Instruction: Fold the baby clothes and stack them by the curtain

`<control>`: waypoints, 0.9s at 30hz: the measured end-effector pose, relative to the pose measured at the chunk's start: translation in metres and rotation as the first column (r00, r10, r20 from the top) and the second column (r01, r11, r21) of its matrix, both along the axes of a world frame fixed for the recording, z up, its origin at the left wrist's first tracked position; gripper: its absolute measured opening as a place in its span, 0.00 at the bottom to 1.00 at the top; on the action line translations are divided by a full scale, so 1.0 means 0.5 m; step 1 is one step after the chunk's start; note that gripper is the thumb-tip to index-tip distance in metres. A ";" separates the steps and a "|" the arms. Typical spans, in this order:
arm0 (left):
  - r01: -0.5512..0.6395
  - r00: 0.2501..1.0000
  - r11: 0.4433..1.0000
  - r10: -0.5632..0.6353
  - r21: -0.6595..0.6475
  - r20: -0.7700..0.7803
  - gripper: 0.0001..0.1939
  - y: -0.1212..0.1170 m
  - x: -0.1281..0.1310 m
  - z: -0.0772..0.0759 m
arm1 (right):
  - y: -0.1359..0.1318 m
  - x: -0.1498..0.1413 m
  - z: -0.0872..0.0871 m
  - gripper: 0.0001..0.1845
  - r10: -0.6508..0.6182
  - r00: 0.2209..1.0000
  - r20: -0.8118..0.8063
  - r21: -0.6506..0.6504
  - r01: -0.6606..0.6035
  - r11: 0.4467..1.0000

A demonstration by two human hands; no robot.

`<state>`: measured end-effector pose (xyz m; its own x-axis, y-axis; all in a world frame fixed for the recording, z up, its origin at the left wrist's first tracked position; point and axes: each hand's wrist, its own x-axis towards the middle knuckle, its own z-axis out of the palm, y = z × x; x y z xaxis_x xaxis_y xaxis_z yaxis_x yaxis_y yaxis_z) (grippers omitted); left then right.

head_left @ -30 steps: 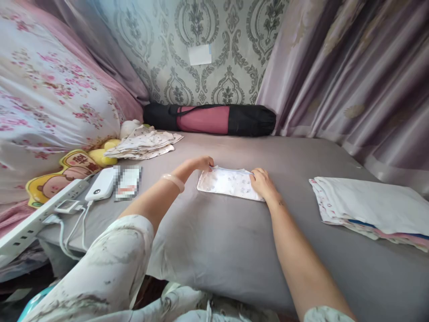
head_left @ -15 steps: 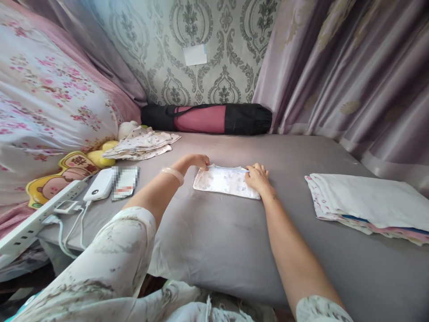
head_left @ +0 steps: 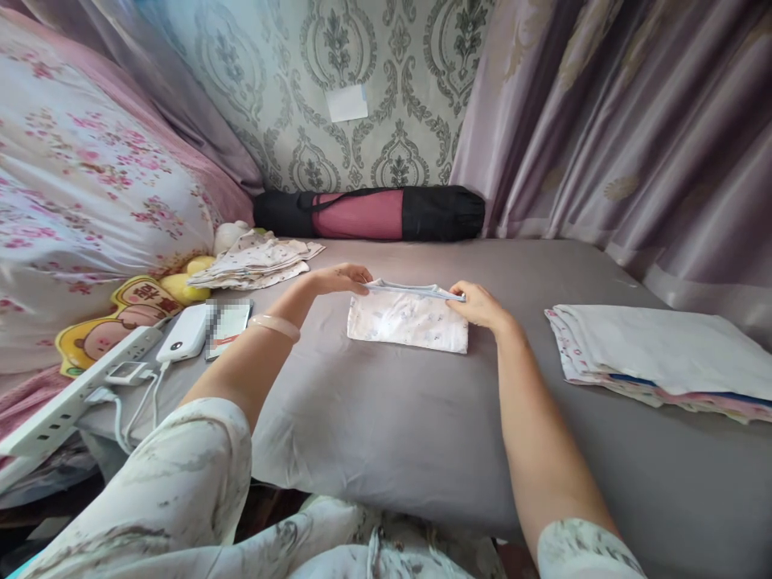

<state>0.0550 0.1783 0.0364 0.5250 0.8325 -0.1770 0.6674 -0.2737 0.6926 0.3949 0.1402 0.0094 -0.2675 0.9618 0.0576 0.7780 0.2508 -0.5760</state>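
Observation:
A small folded white garment with a faint print and a pale blue-edged neckline lies on the grey bed sheet in front of me. My left hand pinches its far left corner. At the far right corner my right hand is closed on the blue-edged border. The far edge is lifted a little between both hands, while the near edge rests on the sheet.
To the right lies a stack of folded cloths. Patterned cloths are piled at the left, near a phone, a white power bank and a power strip with cables. A rolled mat bag lies along the wall.
Both hands have shifted to the garment's far corners, and its far edge is now raised and drawn straighter, showing more of the blue border. The view has moved slightly.

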 end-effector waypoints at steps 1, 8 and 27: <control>0.025 1.000 1.000 -0.025 0.001 -0.005 0.22 -0.007 -0.002 0.014 | -0.002 0.007 0.010 0.10 0.021 0.999 -0.042 0.001 -0.021 1.000; -0.055 0.998 0.958 0.058 0.280 -0.001 0.16 -0.030 0.004 0.080 | -0.015 0.021 0.051 0.11 0.019 0.981 -0.191 0.180 0.016 0.984; 0.065 0.955 0.722 0.155 0.689 -0.253 0.18 -0.141 0.013 -0.127 | -0.019 -0.006 -0.010 0.22 0.170 0.963 0.210 -0.097 -0.153 0.983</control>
